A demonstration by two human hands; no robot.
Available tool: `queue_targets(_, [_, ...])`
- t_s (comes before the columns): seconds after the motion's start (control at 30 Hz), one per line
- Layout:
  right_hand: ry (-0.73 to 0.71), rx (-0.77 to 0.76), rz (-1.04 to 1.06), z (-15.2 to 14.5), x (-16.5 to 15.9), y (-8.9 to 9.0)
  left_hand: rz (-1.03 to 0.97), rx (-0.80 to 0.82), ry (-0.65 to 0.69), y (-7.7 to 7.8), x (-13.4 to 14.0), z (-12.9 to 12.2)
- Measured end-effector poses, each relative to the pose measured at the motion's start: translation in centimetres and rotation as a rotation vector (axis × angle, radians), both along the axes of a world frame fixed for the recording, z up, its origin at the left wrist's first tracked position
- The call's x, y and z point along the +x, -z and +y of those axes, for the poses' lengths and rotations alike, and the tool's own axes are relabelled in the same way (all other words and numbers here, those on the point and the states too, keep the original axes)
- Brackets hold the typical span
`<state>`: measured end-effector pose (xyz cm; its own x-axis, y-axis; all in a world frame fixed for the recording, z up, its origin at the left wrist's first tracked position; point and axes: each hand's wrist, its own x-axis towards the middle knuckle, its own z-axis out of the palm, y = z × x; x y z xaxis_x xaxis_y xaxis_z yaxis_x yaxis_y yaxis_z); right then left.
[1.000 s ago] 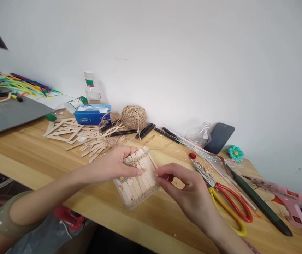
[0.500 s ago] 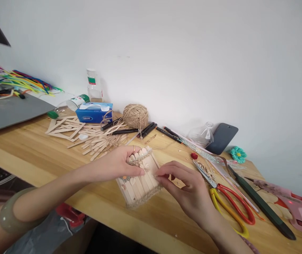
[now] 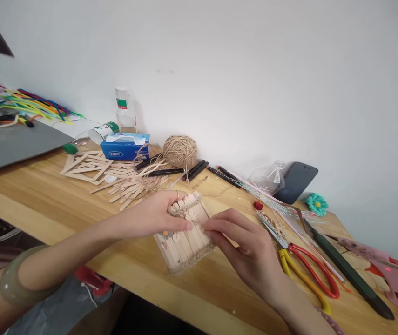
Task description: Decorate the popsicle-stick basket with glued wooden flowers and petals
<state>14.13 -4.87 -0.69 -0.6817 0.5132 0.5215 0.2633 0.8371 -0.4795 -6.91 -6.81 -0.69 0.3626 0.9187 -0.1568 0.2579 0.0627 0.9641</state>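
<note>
My left hand (image 3: 164,211) grips a small craft-stick panel (image 3: 181,246) by its upper left side, thumb lying across the front. The panel tilts above the table's front part. Twine trims its top and bottom edges, and small flower and petal shapes decorate its face. My right hand (image 3: 240,237) is closed in a pinch at the panel's right side, fingertips touching its face. Whatever lies between those fingertips is too small or hidden to make out.
Craft sticks (image 3: 132,184), a tissue box (image 3: 125,146) and a twine ball (image 3: 180,151) lie behind the hands. To the right are scissors (image 3: 303,265), a green-handled cutter (image 3: 352,274), a pink glue gun (image 3: 383,265), a phone (image 3: 296,182) and a teal flower (image 3: 317,204).
Both hands stay at the panel in nearly the same pose. The right fingertips have shifted slightly up and left along its face. The camera view has moved a little.
</note>
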Motion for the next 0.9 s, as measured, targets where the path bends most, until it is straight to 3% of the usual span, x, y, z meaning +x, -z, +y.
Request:
queue_targets(0.3, [0.170, 0.154, 0.082, -0.8, 0.4, 0.5, -0.006, -0.044, -0.015, 0.1, 0.1, 0.0])
queue_targets(0.5, [0.235, 0.113, 0.072, -1.7, -0.2, 0.8, -0.002, -0.032, -0.010, -0.1, 0.1, -0.1])
queue_targets(0.9, [0.199, -0.013, 0.087, -1.8, -0.3, 0.4, -0.031, -0.042, -0.018, -0.2, 0.2, -0.4])
